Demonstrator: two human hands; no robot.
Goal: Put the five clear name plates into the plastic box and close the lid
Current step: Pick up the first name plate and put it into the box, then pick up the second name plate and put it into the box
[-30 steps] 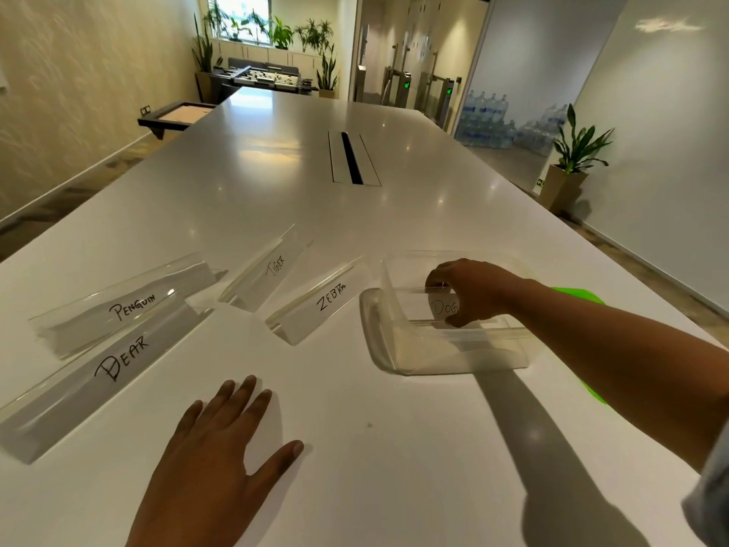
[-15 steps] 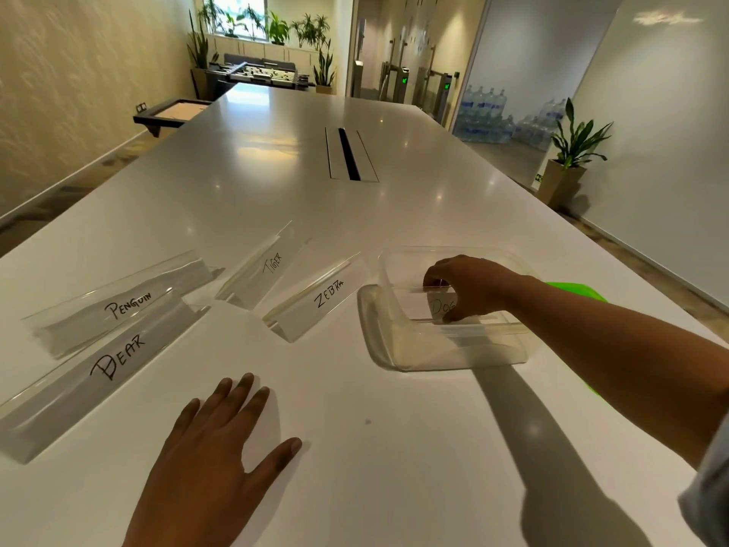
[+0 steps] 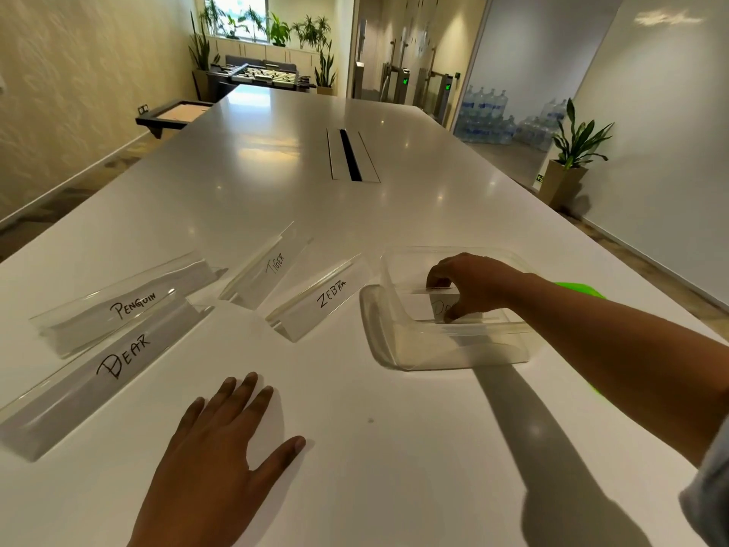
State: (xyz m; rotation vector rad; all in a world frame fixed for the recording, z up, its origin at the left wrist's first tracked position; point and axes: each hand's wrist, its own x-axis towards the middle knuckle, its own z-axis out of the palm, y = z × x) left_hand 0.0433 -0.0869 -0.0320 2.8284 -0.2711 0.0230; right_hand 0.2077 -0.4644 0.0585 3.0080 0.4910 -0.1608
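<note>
The right hand [image 3: 473, 288] reaches into the clear rectangular plastic box [image 3: 426, 351], fingers pinching a clear acrylic name plate [image 3: 438, 305] to lay it flat; four other plates [image 3: 327, 300] wait left; the left hand [image 3: 221, 459] rests splayed near, probably bracing

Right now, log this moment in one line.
right grip: holds plate inside box; left grip: flat on table; outside: PENGUIN, DEAR, TIGER, ZEBRA; lid off

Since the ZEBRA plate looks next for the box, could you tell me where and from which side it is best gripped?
Probably mid-length on the ZEBRA plate, from above, thumb on one long side and fingers on the other. It lies long, narrow and low on the table, so a pinch across its width should keep it balanced.
</note>
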